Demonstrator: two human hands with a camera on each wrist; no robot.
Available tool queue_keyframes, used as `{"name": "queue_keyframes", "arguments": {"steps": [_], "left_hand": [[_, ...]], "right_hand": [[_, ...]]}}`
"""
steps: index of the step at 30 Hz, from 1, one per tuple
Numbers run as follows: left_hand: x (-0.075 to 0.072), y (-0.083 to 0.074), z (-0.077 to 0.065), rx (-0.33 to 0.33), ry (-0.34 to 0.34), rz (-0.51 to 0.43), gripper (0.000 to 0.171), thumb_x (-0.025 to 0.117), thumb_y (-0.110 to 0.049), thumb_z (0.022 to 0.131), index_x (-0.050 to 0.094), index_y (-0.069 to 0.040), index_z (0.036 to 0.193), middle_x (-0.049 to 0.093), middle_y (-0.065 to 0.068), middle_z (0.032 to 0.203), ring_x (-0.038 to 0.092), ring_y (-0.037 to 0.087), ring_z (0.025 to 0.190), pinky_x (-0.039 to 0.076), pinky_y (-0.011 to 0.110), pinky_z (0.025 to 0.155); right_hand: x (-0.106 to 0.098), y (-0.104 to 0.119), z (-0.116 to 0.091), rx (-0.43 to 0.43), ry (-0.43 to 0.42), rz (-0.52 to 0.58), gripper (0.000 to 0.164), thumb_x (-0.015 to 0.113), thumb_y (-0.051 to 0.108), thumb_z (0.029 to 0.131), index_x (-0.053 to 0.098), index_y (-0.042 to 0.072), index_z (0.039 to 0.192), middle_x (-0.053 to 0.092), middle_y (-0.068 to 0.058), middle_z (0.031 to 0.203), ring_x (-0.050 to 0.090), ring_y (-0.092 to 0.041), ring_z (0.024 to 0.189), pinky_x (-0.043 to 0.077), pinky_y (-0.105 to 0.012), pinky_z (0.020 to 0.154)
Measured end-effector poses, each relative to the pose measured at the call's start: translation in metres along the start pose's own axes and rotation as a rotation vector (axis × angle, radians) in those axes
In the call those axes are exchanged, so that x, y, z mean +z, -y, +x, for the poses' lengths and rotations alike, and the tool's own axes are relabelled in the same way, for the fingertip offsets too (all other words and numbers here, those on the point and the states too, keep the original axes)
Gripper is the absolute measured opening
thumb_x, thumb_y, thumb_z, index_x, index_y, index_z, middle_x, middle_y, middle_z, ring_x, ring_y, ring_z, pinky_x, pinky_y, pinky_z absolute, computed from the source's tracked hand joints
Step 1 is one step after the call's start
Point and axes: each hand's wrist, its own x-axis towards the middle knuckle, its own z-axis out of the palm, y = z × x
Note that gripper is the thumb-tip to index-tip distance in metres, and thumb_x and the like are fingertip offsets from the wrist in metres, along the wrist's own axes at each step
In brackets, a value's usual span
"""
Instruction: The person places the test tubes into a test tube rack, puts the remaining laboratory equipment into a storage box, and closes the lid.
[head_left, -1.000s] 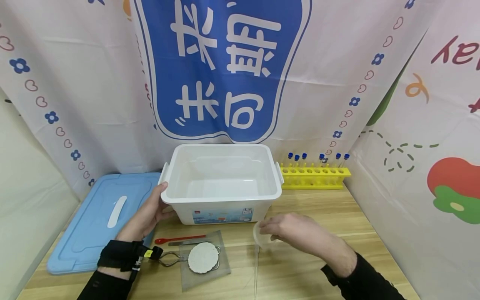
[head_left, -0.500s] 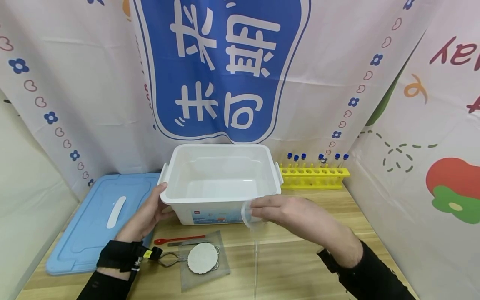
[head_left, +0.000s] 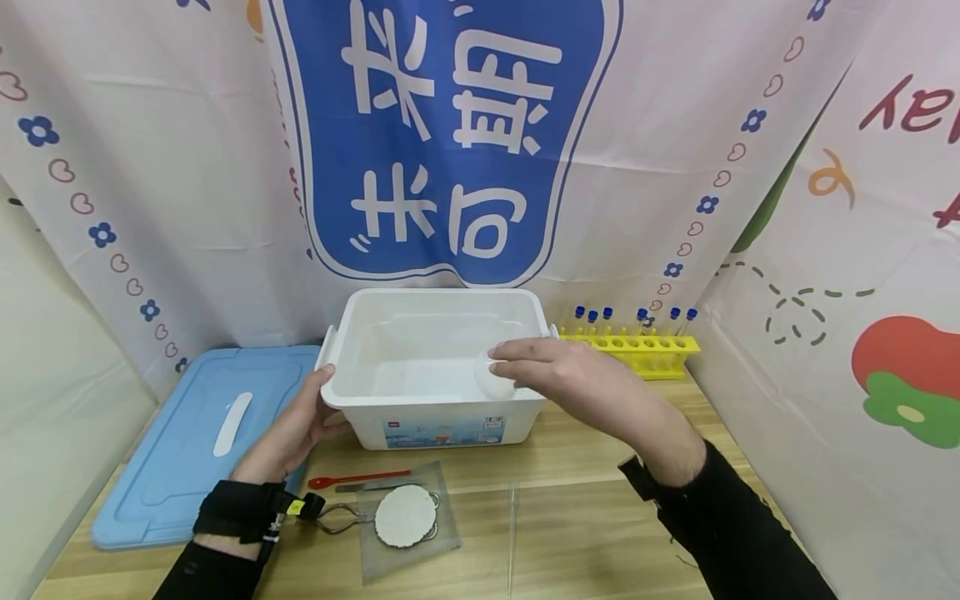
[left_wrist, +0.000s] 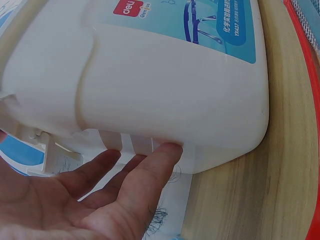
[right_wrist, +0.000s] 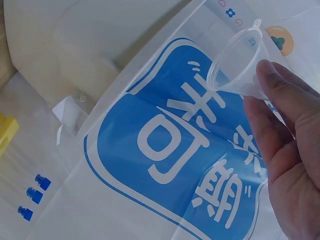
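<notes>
My right hand (head_left: 570,375) pinches a clear plastic funnel (right_wrist: 235,62) by its narrow part, with the wide mouth turned outward and a small loop on its rim. It is over the front right part of a white plastic storage box (head_left: 442,425), whose inside shows bare in the head view. At the box's left end, my left hand (head_left: 296,421) holds on with one digit over the rim beside the handle. In the left wrist view its fingertips (left_wrist: 170,150) press against the outer side wall under the handle.
A blue lid (head_left: 187,450) lies left of the box. In front are a red spoon (head_left: 360,479), tongs (head_left: 341,518), a round white-centred gauze (head_left: 406,517) on a grey sheet, and a thin clear rod (head_left: 512,542). A yellow rack (head_left: 630,357) with blue-capped tubes stands right.
My right hand has lifted the funnel off the table and carried it up and away from me, from in front of the box to over its rim. My left hand stays put.
</notes>
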Motion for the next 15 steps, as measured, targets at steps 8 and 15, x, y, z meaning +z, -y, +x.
{"name": "queue_keyframes", "arguments": {"steps": [8, 15], "left_hand": [[0.001, -0.001, 0.001, -0.01, -0.014, -0.002, 0.084, 0.021, -0.065, 0.125, 0.01, -0.013, 0.189, 0.035, 0.033, 0.182, 0.038, 0.057, 0.173, 0.047, 0.078, 0.133], [0.002, -0.001, 0.001, -0.017, -0.021, -0.004, 0.084, 0.022, -0.066, 0.125, 0.01, -0.013, 0.189, 0.036, 0.032, 0.182, 0.038, 0.057, 0.173, 0.046, 0.078, 0.133]], "right_hand": [[0.01, -0.019, 0.014, 0.036, 0.037, 0.028, 0.049, 0.088, 0.006, 0.104, 0.078, 0.011, 0.152, 0.078, -0.007, 0.159, 0.077, -0.026, 0.145, 0.067, -0.039, 0.117], [0.02, -0.032, 0.027, 0.117, 0.121, 0.097, 0.045, 0.082, 0.009, 0.11, 0.077, 0.014, 0.155, 0.075, -0.006, 0.163, 0.076, -0.026, 0.147, 0.067, -0.041, 0.118]]}}
